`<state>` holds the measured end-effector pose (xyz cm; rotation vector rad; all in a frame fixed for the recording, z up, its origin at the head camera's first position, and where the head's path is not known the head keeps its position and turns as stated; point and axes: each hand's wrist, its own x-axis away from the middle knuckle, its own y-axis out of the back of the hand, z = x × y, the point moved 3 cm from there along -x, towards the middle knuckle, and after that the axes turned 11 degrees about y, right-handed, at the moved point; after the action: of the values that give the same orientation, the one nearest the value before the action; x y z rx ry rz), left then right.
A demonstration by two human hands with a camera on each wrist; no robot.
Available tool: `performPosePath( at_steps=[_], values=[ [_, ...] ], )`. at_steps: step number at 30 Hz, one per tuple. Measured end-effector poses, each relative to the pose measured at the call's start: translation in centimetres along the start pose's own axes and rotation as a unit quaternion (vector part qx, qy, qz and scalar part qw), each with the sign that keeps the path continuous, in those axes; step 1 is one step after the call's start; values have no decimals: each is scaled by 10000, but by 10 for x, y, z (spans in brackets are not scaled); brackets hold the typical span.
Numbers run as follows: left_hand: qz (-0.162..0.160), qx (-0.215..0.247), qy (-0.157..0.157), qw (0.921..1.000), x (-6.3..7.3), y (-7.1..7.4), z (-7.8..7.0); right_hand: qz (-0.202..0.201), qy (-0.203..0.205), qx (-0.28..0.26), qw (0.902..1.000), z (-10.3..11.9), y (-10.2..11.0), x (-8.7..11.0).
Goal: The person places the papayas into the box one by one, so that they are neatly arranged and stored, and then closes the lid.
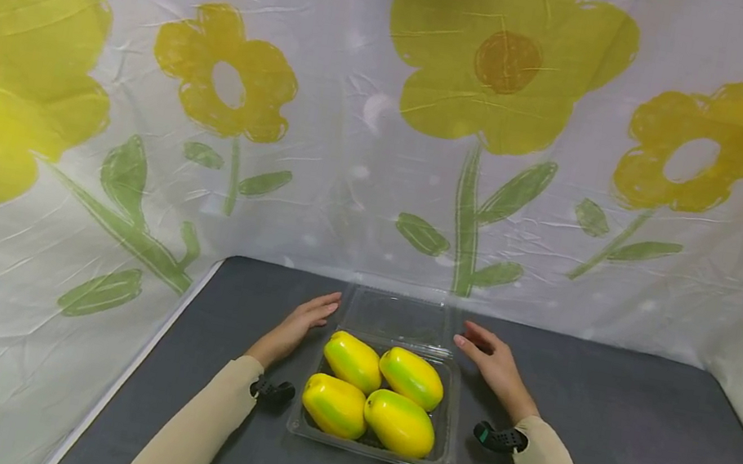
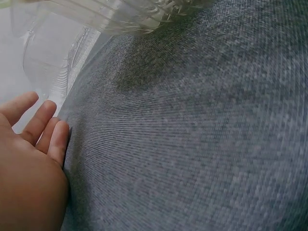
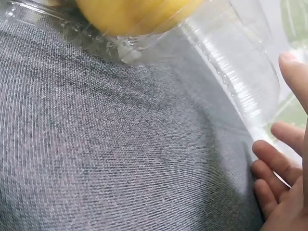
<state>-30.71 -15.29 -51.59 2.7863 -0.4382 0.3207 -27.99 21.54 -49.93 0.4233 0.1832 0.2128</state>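
Observation:
A clear plastic clamshell box [image 1: 370,453] stands on the dark table with its lid [image 1: 397,315] tipped back, away from the person. Several glossy yellow-green fruits [image 1: 399,423], mango-like in shape, lie in the base in two rows. My left hand [image 1: 295,328] is beside the lid's left edge with loosely extended fingers and nothing in its grasp. On the other side, my right hand [image 1: 493,365] is near the lid's right edge, fingers slightly bent and holding nothing. In the right wrist view, one yellow fruit [image 3: 139,14] shows above the box wall.
The dark cloth-covered table [image 1: 603,439] spreads out on both sides of the box. Behind it hangs a white curtain [image 1: 322,173] printed with yellow flowers, which also runs down the left and right sides. Each wrist wears a black band [image 1: 499,439].

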Motion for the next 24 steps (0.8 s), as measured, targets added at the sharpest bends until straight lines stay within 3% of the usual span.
performPosePath(
  at_steps=[5, 24],
  values=[
    [-75, -120, 75, 9999, -3, -2, 1, 4, 24, 69, 10000, -14, -2, -4],
    [-81, -195, 107, 9997, -3, -2, -5, -30, -60, -9, 10000, -8, -2, -8]
  ],
)
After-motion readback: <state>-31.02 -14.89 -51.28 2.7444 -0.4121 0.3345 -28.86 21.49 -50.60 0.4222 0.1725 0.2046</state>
